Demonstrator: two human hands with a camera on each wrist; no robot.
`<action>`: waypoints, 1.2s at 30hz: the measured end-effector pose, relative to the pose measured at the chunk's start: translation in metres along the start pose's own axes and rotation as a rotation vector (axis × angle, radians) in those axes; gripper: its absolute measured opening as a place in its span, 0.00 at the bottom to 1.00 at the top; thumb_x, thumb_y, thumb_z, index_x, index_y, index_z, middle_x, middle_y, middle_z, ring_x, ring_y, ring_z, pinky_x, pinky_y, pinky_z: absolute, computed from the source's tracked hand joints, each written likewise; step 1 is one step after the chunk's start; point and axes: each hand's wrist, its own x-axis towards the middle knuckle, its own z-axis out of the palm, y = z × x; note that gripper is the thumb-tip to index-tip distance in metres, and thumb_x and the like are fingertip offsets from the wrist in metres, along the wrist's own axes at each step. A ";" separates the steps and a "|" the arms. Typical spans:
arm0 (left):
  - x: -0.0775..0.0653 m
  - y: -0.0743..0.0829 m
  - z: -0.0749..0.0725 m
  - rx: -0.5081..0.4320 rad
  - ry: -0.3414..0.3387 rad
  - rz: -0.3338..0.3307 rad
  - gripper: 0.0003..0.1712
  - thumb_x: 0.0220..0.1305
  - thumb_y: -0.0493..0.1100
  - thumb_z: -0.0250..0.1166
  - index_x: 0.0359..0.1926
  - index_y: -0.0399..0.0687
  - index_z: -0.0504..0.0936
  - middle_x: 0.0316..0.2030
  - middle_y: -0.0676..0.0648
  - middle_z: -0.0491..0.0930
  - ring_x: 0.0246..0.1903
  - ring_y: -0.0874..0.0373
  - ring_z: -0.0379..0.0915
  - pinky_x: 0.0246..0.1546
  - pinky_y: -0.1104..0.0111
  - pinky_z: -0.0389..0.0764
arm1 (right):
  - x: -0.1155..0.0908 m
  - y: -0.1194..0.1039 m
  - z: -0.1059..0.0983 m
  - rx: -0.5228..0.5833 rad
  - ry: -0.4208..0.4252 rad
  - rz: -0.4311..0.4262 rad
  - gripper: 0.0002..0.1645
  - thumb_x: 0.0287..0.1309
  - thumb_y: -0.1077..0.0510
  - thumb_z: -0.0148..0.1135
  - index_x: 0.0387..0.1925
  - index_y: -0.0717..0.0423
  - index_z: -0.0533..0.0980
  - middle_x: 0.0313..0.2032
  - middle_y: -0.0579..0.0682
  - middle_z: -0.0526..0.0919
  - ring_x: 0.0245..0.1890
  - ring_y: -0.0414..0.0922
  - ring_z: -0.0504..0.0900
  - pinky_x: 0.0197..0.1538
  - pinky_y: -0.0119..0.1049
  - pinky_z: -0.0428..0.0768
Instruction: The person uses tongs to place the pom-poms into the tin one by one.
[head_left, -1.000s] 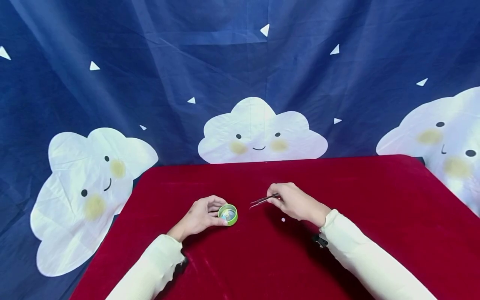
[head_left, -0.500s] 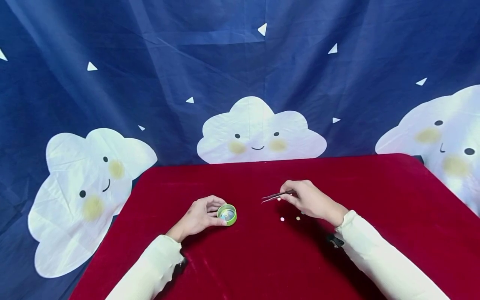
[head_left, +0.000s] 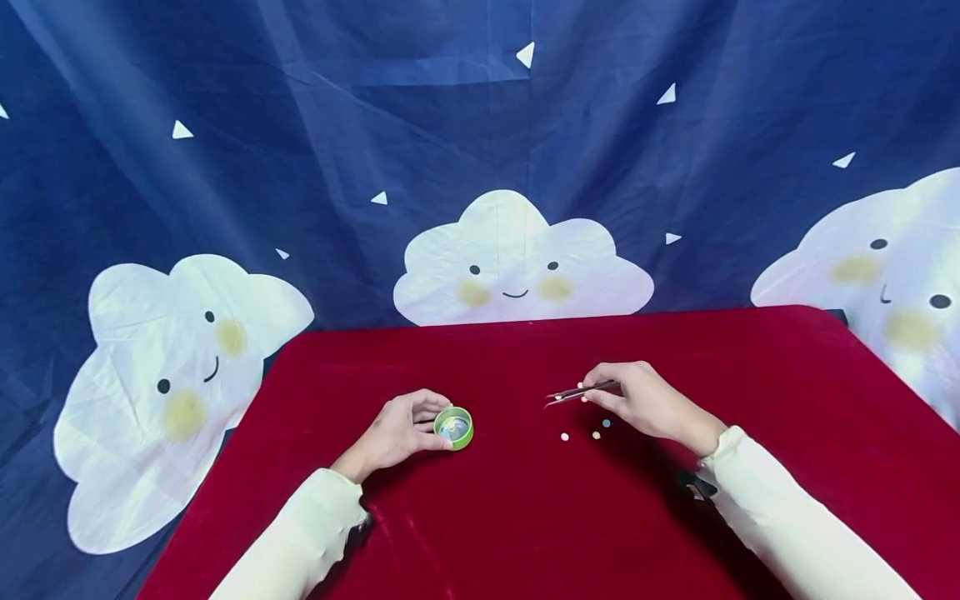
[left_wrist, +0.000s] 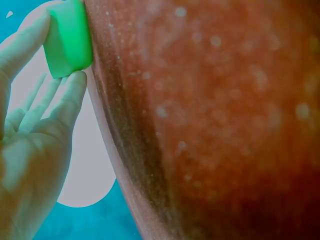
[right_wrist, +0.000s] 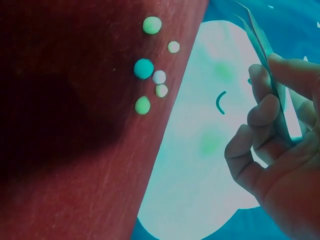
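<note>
Both hands (head_left: 397, 431) (head_left: 648, 402) grip — left a green container (left_wrist: 69, 41), right tweezers (right_wrist: 262, 42).

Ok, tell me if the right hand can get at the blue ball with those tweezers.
Probably yes: the right hand holds the tweezers nearby, and nothing visible covers the blue ball on the red cloth. But the tweezers point away, so the hand would likely need repositioning.
</note>
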 end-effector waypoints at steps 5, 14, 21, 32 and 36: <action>0.001 0.000 0.000 0.001 -0.002 0.004 0.29 0.48 0.31 0.79 0.52 0.32 0.78 0.48 0.39 0.83 0.51 0.45 0.80 0.51 0.65 0.83 | -0.007 0.008 -0.002 0.005 0.013 -0.002 0.09 0.56 0.68 0.71 0.38 0.55 0.84 0.35 0.42 0.85 0.32 0.38 0.79 0.34 0.31 0.80; 0.000 -0.001 0.000 0.014 0.004 0.009 0.29 0.48 0.32 0.79 0.52 0.32 0.78 0.49 0.39 0.83 0.51 0.45 0.80 0.52 0.64 0.83 | -0.015 0.013 -0.005 0.014 0.024 0.016 0.08 0.55 0.68 0.71 0.36 0.56 0.83 0.31 0.38 0.83 0.28 0.36 0.76 0.32 0.30 0.78; 0.001 -0.001 -0.001 0.017 0.000 0.014 0.29 0.49 0.32 0.79 0.52 0.32 0.78 0.49 0.38 0.83 0.51 0.44 0.80 0.51 0.64 0.83 | -0.017 0.014 -0.002 0.028 0.053 0.027 0.10 0.54 0.68 0.72 0.34 0.52 0.83 0.32 0.38 0.82 0.29 0.36 0.78 0.34 0.30 0.79; 0.001 0.000 0.001 0.010 0.008 -0.020 0.29 0.47 0.32 0.79 0.52 0.35 0.79 0.49 0.41 0.83 0.51 0.46 0.80 0.51 0.66 0.83 | -0.018 0.016 0.005 0.186 0.047 0.040 0.10 0.55 0.70 0.70 0.35 0.54 0.81 0.32 0.48 0.83 0.27 0.39 0.79 0.31 0.31 0.80; 0.001 0.000 0.001 0.008 0.007 -0.013 0.29 0.47 0.32 0.79 0.52 0.34 0.79 0.49 0.41 0.83 0.52 0.46 0.80 0.51 0.66 0.83 | -0.019 0.017 0.007 0.198 0.023 0.025 0.10 0.55 0.70 0.70 0.34 0.54 0.81 0.31 0.46 0.83 0.28 0.38 0.79 0.31 0.30 0.80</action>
